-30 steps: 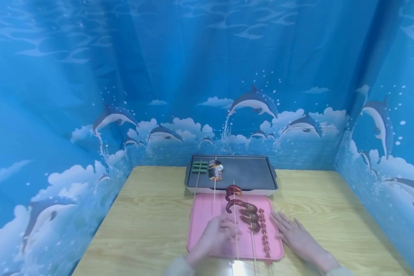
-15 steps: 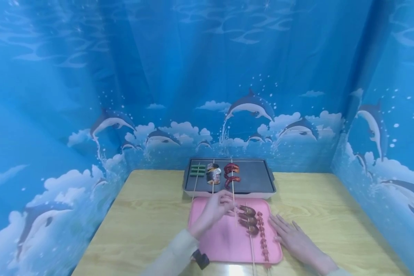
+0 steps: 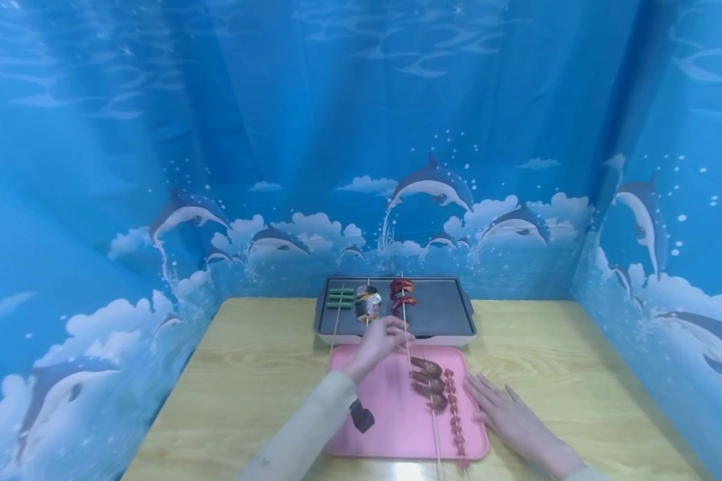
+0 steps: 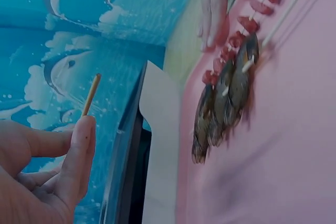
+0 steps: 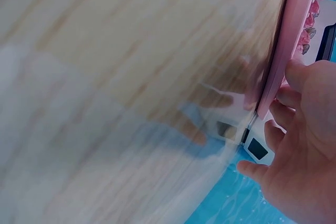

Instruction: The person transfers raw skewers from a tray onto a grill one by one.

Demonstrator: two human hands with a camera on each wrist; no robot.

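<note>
Left fingers (image 4: 73,166) pinch a skewer (image 4: 91,95); right fingers (image 3: 490,397) lie extended at the edge of the pink tray (image 3: 397,424).

"What is carrying the things?"
"A pale wood-grained surface (image 3: 259,394)."
"And what is resting directly on it?"
"A dark-topped griddle (image 3: 438,308) is standing towards the back, a pink tray (image 3: 391,431) lying just in front."
</note>
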